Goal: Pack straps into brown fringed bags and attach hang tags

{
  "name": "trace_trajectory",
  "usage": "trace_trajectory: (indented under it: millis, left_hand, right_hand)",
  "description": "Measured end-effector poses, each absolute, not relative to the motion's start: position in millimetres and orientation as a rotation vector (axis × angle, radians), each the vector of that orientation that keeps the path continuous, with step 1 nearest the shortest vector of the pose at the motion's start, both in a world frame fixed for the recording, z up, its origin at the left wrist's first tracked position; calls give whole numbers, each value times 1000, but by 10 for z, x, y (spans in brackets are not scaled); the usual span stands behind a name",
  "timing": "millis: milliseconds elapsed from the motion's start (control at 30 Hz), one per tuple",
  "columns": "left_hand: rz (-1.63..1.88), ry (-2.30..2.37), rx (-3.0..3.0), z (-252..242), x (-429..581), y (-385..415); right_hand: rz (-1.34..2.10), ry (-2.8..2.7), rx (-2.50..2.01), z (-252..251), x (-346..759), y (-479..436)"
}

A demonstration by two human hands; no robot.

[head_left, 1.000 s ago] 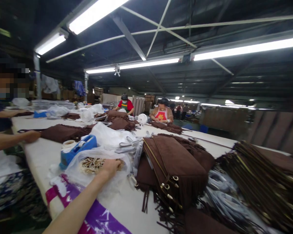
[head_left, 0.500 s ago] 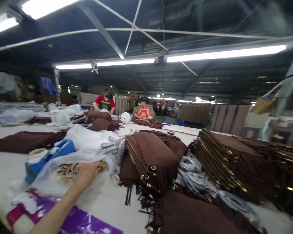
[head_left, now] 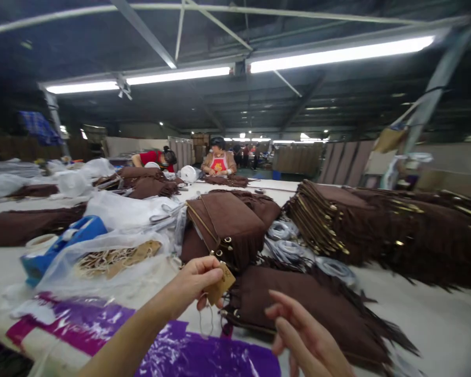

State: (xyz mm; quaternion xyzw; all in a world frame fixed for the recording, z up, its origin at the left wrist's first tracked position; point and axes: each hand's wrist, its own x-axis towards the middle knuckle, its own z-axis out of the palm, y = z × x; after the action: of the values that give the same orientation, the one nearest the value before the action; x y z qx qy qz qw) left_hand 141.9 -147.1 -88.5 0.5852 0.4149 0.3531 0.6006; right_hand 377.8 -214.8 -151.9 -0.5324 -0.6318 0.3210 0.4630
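Note:
Between its thumb and fingers, my left hand (head_left: 200,280) pinches a small tan hang tag (head_left: 221,285) with a loop of white string dangling below. My right hand (head_left: 302,335) is in the lower middle, fingers apart and holding nothing, in front of a dark brown fringed bag (head_left: 290,298) that lies flat. Beyond my left hand stands a stack of brown bags (head_left: 235,214) with chains and rings at the edge. A clear plastic bag (head_left: 58,277) to the left contains more tan tags (head_left: 113,262) with strings.
A blue tape dispenser (head_left: 66,243) stands at the left. Purple plastic wrapping (head_left: 204,351) lies along the front edge. Piled brown bags with brass-coloured zips (head_left: 317,225) fill the right side, near coiled grey straps (head_left: 335,269). Two co-workers (head_left: 219,159) are across the table.
My left hand has moved right, from the plastic bag to above the table, carrying a tag. My right hand has come into view. The camera view has shifted downward and right.

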Motion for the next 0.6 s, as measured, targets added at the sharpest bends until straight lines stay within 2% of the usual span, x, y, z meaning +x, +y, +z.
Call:
trace_trajectory:
  millis: [67, 133, 400, 500, 600]
  left_hand:
    - [709, 913, 1394, -952, 1781, -1476]
    - [625, 871, 1429, -1034, 2074, -1471]
    - [342, 708, 1501, -1304, 2603, -1366]
    - [223, 662, 1295, -1371, 2667, -1320]
    - [247, 627, 1135, -1412, 2707, -1292]
  right_hand:
    - [1063, -1349, -1197, -1476, 3683, -2007]
    - [1120, -1257, -1166, -1422, 3695, -1918]
    - [1037, -1100, -1220, -1511, 4298, -2000]
    - [1020, -1082, -1224, -1593, 4477, -2032]
    - [1017, -1058, -1202, -1614, 4542, -2055]
